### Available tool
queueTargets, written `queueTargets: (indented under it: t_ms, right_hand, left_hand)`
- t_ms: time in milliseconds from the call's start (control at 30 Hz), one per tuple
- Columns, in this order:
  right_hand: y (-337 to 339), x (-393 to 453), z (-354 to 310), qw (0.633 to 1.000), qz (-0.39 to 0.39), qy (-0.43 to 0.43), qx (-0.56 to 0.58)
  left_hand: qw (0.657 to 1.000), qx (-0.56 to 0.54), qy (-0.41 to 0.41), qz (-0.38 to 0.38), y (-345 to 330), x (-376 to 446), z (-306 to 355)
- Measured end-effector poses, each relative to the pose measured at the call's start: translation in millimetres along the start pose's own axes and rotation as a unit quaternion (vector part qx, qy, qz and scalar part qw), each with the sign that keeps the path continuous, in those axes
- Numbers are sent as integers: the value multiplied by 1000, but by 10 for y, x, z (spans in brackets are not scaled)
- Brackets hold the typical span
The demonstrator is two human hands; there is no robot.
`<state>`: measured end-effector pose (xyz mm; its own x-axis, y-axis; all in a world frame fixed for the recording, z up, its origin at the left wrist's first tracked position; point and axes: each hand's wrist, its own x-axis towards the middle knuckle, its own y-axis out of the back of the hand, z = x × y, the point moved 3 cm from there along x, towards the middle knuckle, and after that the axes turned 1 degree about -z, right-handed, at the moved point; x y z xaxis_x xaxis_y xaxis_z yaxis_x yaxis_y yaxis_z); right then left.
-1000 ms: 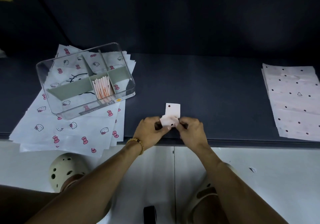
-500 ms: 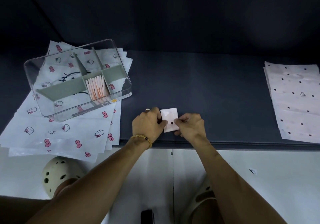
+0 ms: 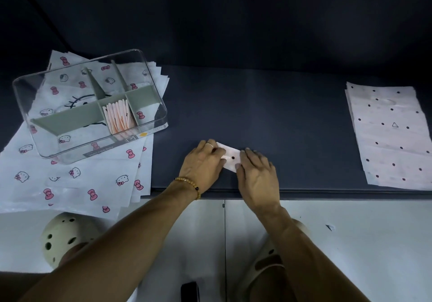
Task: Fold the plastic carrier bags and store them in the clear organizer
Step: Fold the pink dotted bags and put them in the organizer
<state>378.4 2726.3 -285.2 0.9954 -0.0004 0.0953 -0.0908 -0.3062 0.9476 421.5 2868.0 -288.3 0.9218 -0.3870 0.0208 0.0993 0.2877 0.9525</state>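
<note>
Here both hands, left (image 3: 205,161) and right (image 3: 256,173), press flat, fingers straight, no grip, on the folded bag (image 3: 230,158) on the desk (image 3: 292,126).

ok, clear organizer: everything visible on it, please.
The clear organizer is a see-through, rounded-corner rectangular box, apparently plastic, open-topped, split by grey-green dividers into several compartments. One middle compartment holds a row of folded pink bags standing on edge; the others look empty. It sits skewed at the dark mat's left end, on a stack of cat-and-bow printed bags. A label with a yellow dot runs along its near edge. Neither hand touches it.
</note>
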Motion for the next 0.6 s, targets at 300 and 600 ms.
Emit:
queueTargets:
  t_ms: [300, 600]
  right_hand:
    - [-235, -46, 59, 993, -109, -32, -19]
    - [-183, -48, 70, 996, -83, -26, 3]
  left_hand:
    - [990, 15, -134, -44, -141, 88, 226]
    - [988, -26, -149, -5, -88, 110, -16]
